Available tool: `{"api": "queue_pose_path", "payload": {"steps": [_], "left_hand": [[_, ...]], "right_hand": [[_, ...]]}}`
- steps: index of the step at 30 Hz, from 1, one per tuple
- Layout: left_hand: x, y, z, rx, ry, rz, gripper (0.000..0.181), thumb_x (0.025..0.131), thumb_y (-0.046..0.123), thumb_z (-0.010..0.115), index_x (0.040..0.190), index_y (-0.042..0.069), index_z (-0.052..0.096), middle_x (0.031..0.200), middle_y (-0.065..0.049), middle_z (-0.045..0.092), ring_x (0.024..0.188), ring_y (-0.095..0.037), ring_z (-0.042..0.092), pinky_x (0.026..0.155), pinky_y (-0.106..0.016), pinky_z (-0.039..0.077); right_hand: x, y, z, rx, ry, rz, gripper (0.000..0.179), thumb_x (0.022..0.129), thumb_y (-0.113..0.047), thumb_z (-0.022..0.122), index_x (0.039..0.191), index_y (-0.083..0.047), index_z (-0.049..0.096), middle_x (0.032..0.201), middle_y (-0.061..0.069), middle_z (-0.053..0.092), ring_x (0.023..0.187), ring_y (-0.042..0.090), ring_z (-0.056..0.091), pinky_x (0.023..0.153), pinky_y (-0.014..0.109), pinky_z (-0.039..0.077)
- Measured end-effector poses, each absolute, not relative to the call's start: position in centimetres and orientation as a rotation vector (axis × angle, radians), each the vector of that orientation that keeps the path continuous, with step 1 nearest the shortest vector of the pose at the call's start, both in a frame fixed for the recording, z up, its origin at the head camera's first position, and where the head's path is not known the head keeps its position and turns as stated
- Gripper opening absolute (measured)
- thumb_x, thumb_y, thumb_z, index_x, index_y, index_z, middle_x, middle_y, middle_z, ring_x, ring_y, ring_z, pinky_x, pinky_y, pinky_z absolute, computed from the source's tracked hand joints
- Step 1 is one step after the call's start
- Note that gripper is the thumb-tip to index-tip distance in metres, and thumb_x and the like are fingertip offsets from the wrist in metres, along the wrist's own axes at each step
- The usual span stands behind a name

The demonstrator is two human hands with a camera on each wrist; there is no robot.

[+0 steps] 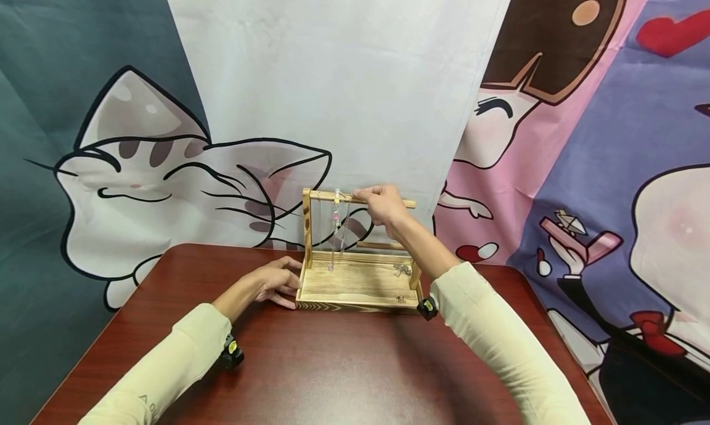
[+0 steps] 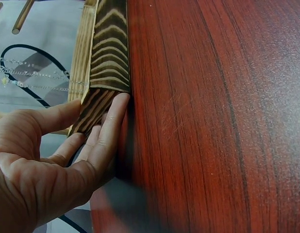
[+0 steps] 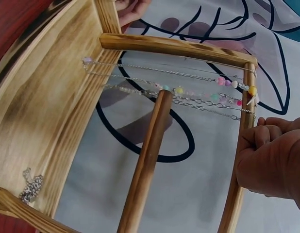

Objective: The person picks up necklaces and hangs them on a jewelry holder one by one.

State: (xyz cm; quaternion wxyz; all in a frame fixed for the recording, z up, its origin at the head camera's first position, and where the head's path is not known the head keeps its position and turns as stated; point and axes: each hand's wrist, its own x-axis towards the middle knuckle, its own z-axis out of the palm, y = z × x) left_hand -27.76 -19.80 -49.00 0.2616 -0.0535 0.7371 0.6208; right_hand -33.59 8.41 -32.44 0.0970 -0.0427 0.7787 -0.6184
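A wooden jewelry stand with a shallow tray (image 1: 355, 283) and a raised top bar (image 1: 327, 196) stands on the table. My left hand (image 1: 274, 280) holds the tray's left end, thumb at the rim and fingers along the end wall (image 2: 94, 110). At the top bar, my right hand (image 1: 384, 204) has its fingers curled, pinching a silver chain necklace (image 3: 213, 103) where it loops over the bar. Beside it hangs a necklace with colored beads (image 1: 336, 214). The right fingertips partly hide the pinched part of the chain.
A bunched silver chain (image 1: 402, 269) lies at the tray's right, with a small metallic piece (image 1: 400, 299) in front. A lower wooden bar (image 1: 383, 246) sits behind. The reddish-brown table (image 1: 344, 363) meets a printed cloth backdrop (image 1: 344, 92).
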Motion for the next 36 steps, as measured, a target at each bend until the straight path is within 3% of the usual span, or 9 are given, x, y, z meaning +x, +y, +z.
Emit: {"api": "queue_pose_path", "payload": {"steps": [2,6,9,13,16,21,28,36], "left_hand": [[-27.8,-19.8,-49.0,-0.144,1.996,1.68,0.071,0.098,-0.006,0.065,0.162,0.003,0.035,0.136,-0.029,0.064,0.113,-0.035,0.074,0.086,-0.055,0.075],[-27.8,-19.8,-49.1,-0.149,1.997,1.678,0.07,0.098,-0.006,0.065,0.161,0.004,0.036,0.136,-0.029,0.065,0.111,-0.034,0.075,0.086,-0.054,0.075],[-27.8,-19.8,-49.0,-0.148,2.0,1.679,0.069,0.099,-0.006,0.065,0.161,0.004,0.036,0.137,-0.029,0.065,0.111,-0.033,0.075,0.085,-0.053,0.075],[-27.7,-19.8,-49.0,-0.146,1.999,1.679,0.069,0.099,-0.006,0.066,0.161,0.004,0.036,0.138,-0.029,0.064,0.11,-0.033,0.075,0.085,-0.053,0.075],[-27.7,-19.8,-49.0,-0.149,1.996,1.677,0.069,0.099,-0.006,0.065,0.161,0.004,0.036,0.139,-0.029,0.064,0.11,-0.033,0.075,0.085,-0.053,0.075],[-27.7,-19.7,-48.9,-0.149,1.997,1.674,0.068,0.099,-0.006,0.065,0.16,0.004,0.037,0.138,-0.029,0.064,0.111,-0.034,0.075,0.086,-0.054,0.075],[-27.7,-19.7,-48.8,-0.144,1.999,1.678,0.069,0.099,-0.006,0.064,0.161,0.004,0.036,0.139,-0.03,0.064,0.113,-0.035,0.075,0.086,-0.054,0.075],[-27.6,-19.7,-48.9,-0.146,1.998,1.683,0.069,0.099,-0.007,0.065,0.161,0.004,0.036,0.137,-0.029,0.065,0.11,-0.033,0.075,0.086,-0.054,0.075]], "right_hand": [[-33.5,8.5,-32.5,-0.124,2.292,-1.838,0.033,0.115,-0.024,0.066,0.14,-0.005,0.077,0.054,-0.011,0.048,0.045,0.004,0.023,0.045,0.019,0.021],[-33.5,8.7,-32.8,-0.127,2.282,-1.86,0.032,0.114,-0.023,0.067,0.138,-0.006,0.078,0.082,-0.008,0.071,0.046,0.003,0.024,0.046,0.019,0.022],[-33.4,8.8,-33.1,-0.143,2.29,-1.872,0.03,0.113,-0.023,0.068,0.135,-0.006,0.079,0.094,-0.01,0.074,0.047,0.003,0.024,0.047,0.019,0.022],[-33.2,9.0,-33.4,-0.178,2.29,-1.886,0.029,0.113,-0.025,0.069,0.134,-0.007,0.08,0.062,-0.013,0.053,0.047,0.005,0.024,0.048,0.02,0.022],[-33.0,9.2,-33.7,-0.211,2.291,-1.917,0.03,0.112,-0.025,0.07,0.133,-0.007,0.079,0.052,-0.012,0.036,0.047,0.006,0.026,0.048,0.019,0.022],[-32.6,9.4,-34.3,-0.236,2.299,-2.005,0.029,0.11,-0.025,0.072,0.129,-0.004,0.079,0.059,-0.013,0.046,0.048,0.005,0.029,0.048,0.019,0.025],[-32.5,9.8,-35.3,-0.23,2.307,-2.05,0.029,0.109,-0.021,0.072,0.126,0.002,0.079,0.051,-0.013,0.036,0.048,0.005,0.027,0.049,0.021,0.022],[-32.2,10.5,-35.8,-0.284,2.277,-2.069,0.027,0.108,-0.019,0.073,0.119,0.005,0.076,0.054,-0.011,0.042,0.05,0.006,0.03,0.05,0.021,0.024]]}}
